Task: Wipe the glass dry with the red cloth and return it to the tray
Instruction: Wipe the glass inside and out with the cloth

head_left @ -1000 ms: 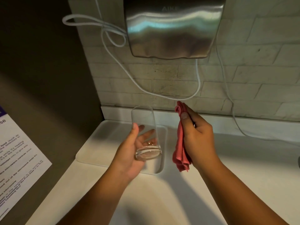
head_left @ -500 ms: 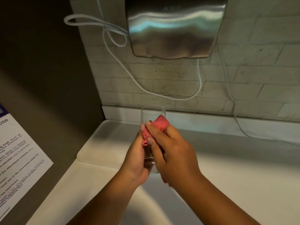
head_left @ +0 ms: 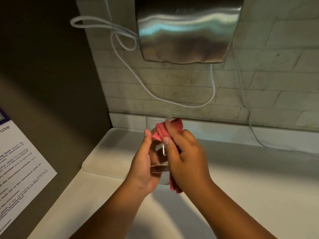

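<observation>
A clear drinking glass (head_left: 159, 157) is held upright above the counter, with my left hand (head_left: 143, 168) wrapped around its lower part from the left. My right hand (head_left: 185, 159) presses the red cloth (head_left: 161, 131) against the glass's right side and over its upper part. A tail of the cloth hangs below my right palm. The glass's rim shows faintly above the cloth. Under and behind my hands lies the white tray (head_left: 110, 152), at the counter's back left.
A steel hand dryer (head_left: 188, 30) hangs on the brick wall above, with white cables (head_left: 138, 78) looping down behind the counter. A dark panel with a printed notice (head_left: 19, 171) stands at the left. The white counter (head_left: 259, 178) stretches to the right.
A second ago my hands were apart, the cloth hanging from the right one. The right hand then brought the cloth onto the glass and has shifted it slightly up the side.
</observation>
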The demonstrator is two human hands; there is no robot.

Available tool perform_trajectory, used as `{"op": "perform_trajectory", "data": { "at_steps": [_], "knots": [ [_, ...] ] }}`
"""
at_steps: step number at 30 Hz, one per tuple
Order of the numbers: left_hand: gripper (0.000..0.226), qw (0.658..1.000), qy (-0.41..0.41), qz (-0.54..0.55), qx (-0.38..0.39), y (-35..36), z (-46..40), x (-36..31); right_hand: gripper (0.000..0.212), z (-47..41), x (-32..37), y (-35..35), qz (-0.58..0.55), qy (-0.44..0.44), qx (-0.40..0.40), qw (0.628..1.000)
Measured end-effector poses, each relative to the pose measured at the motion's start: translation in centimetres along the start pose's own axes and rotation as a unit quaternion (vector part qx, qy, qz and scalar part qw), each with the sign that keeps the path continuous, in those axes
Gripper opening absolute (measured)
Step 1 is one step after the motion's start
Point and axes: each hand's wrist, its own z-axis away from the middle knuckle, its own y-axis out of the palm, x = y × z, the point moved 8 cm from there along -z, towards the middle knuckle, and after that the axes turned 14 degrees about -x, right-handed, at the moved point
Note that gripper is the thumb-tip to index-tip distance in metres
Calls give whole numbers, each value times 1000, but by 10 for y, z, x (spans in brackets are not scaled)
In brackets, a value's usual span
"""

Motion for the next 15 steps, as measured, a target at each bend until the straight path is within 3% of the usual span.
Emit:
{"op": "perform_trajectory", "data": {
  "at_steps": [3,7,10,12,15],
  "knots": [
    [64,999,-12,-34,-21,-7,1,6,47,7,16,-2,67,-75,14,995],
    [51,999,-7,-53,11,5,8,13,42,-13,27,-4,114,-137,-4,984],
    [63,999,3,-44,33,12,13,17,38,-43,14,-19,77,-76,-79,991],
    [73,999,7,-36,41,15,15,16,34,-56,-4,-28,-9,12,-114,993],
    [73,999,-3,11,52,20,11,5,30,-49,-23,-25,-67,95,-114,987]
  ]
}}
